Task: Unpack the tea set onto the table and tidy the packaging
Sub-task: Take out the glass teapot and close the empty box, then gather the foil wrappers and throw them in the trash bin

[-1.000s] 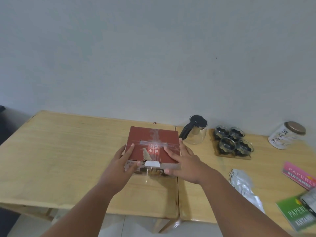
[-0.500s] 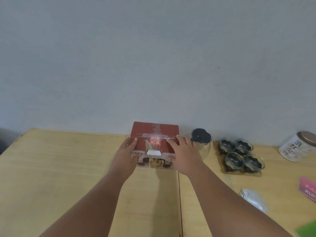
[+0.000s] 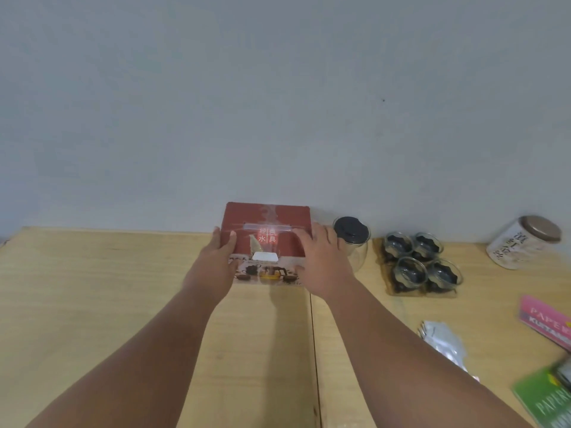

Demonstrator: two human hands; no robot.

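Note:
The closed red tea-set box (image 3: 268, 220) stands on the wooden table (image 3: 92, 288) right against the grey wall. My left hand (image 3: 213, 267) holds its left side, thumb on the lid. My right hand (image 3: 321, 264) lies on its right side with fingers spread over the lid. Just right of the box is the glass teapot (image 3: 352, 236) with a black lid, partly hidden by my right hand. Further right, several glass cups (image 3: 420, 264) sit on a small wooden tray.
A white jar (image 3: 525, 242) with a brown lid lies at the far right by the wall. White plastic packaging (image 3: 445, 338) lies near the front right. A pink booklet (image 3: 543, 319) and a green booklet (image 3: 550, 400) sit at the right edge.
Both hands have pushed the red box away from me across the table, from the middle up against the wall beside the teapot.

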